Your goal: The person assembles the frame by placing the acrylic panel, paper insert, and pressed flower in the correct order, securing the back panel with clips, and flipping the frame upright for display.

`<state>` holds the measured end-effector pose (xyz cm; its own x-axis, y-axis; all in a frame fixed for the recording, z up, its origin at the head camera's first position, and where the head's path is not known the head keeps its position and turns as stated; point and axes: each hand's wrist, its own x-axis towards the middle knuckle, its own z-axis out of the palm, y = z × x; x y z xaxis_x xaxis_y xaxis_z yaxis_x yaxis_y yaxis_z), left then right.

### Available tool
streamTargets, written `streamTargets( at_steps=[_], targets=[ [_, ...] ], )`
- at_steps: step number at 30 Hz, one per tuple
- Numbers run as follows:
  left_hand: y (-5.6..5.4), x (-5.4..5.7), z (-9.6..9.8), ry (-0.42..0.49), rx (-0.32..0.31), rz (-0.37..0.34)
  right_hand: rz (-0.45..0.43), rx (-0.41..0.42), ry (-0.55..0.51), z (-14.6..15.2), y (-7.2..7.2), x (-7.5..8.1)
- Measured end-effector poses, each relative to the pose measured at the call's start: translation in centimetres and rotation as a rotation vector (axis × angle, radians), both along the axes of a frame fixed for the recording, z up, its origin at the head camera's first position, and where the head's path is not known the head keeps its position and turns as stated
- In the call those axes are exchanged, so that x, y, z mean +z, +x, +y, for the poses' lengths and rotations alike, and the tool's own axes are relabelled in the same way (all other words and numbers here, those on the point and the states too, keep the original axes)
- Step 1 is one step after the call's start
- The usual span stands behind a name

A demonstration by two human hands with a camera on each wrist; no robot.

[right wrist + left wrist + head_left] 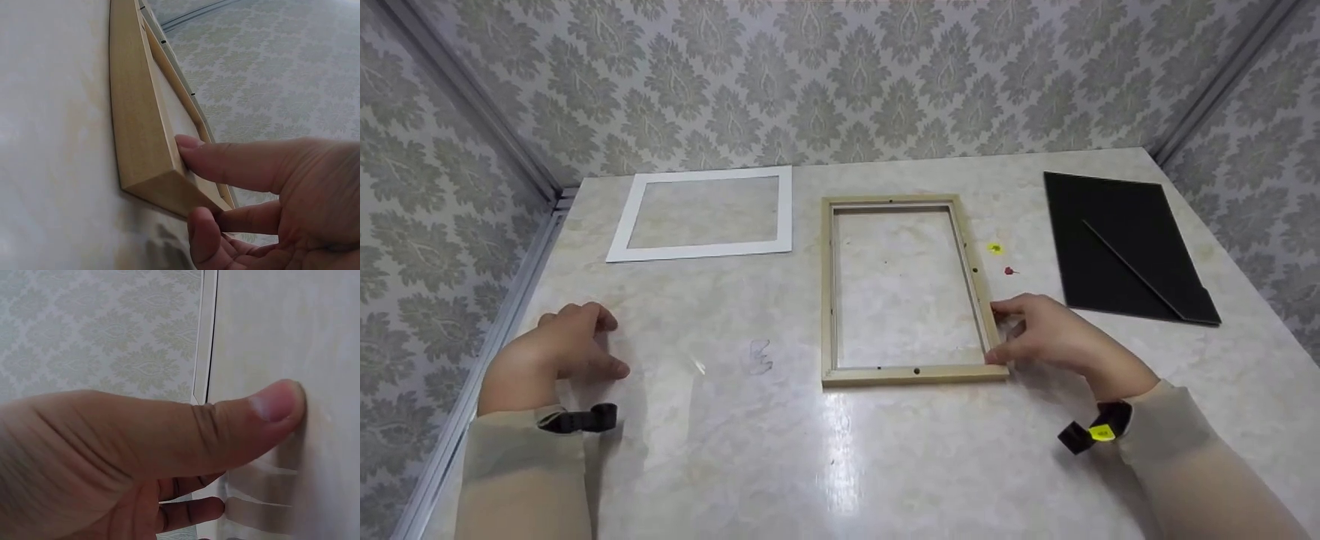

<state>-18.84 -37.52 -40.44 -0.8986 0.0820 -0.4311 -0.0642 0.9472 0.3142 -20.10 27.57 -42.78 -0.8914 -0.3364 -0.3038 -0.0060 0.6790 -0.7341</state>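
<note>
A light wooden picture frame (915,377) lies on the table with a clear pane in it and small dark dots along its rails. My right hand (1054,341) pinches its right rail near the front corner. In the right wrist view, the thumb (225,160) sits on the frame's top edge and the fingers are at the outer side of the wooden frame (132,107). Over at the left, my left hand (559,345) holds nothing, its fingers loosely bent close to the tabletop. The left wrist view shows its thumb (225,433) near the table surface.
A white mat border (785,210) lies at the back left. The black backing board (1102,255) with its stand strut lies at the right. Beside the frame are a yellow sticker (995,248) and a small red piece (1010,271). Patterned walls (855,82) enclose the table.
</note>
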Motion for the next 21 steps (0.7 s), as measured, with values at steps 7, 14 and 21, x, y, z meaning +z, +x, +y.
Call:
streamTargets(
  at_steps=[7, 14, 21],
  targets=[
    [0.2, 0.7, -0.9, 0.122, 0.029, -0.095, 0.003, 0.008, 0.004, 0.2, -0.1, -0.1],
    [1.0, 2.5, -3.0, 0.106, 0.011, 0.052, 0.006, 0.013, 0.002, 0.2, 0.2, 0.1],
    [2.1, 3.9, -4.3, 0.228, 0.197, 0.146, -0.007, 0.008, 0.019, 0.0, 0.0, 0.2]
  ],
)
